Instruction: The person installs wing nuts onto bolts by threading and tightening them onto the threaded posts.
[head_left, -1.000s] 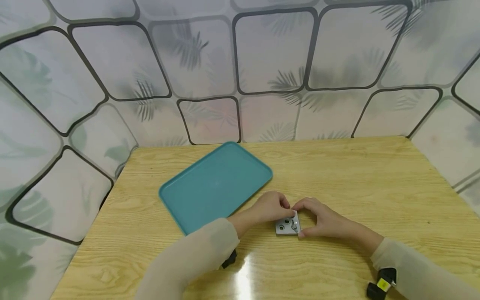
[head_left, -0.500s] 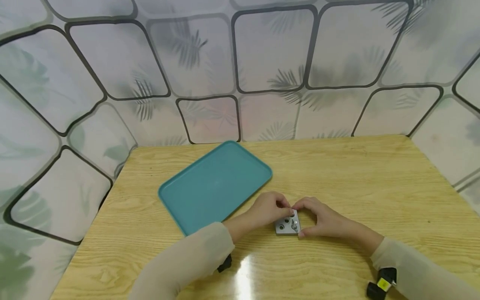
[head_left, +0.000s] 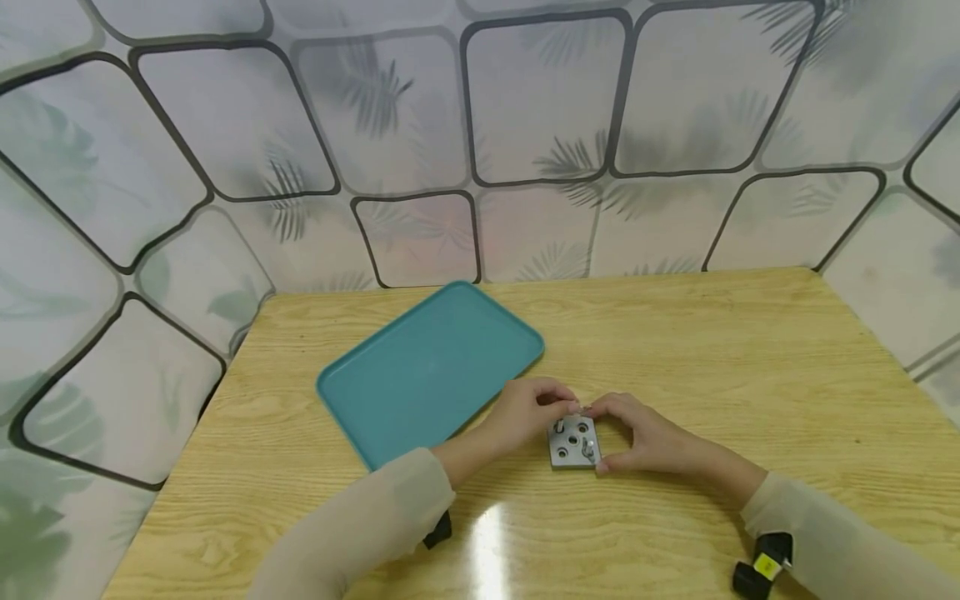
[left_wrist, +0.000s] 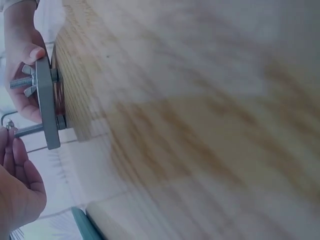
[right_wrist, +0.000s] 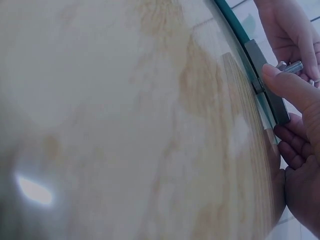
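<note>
A small square metal plate [head_left: 573, 457] with several holes lies in front of me. My right hand [head_left: 656, 443] grips its right side between thumb and fingers. One bolt carries a wing nut [head_left: 588, 451] near the plate's lower right corner. A second bolt [left_wrist: 29, 131] sticks up through another corner, with no nut seen along its visible shank. At that bolt's tip, my left hand [head_left: 525, 412] pinches a small shiny metal piece [left_wrist: 9, 124], apparently another wing nut. The fingertips partly hide it, so I cannot tell whether it touches the thread.
A teal tray [head_left: 431, 367] lies slanted on the wooden table [head_left: 712, 350], left of the plate and close to my left forearm. Behind the table's far edge hangs a patterned backdrop [head_left: 547, 100]. Both wrists wear black camera mounts [head_left: 772, 554].
My left hand has lifted and shifted slightly up and left from the plate's upper part, uncovering holes and the upper left bolt. My right hand keeps its grip on the plate.
</note>
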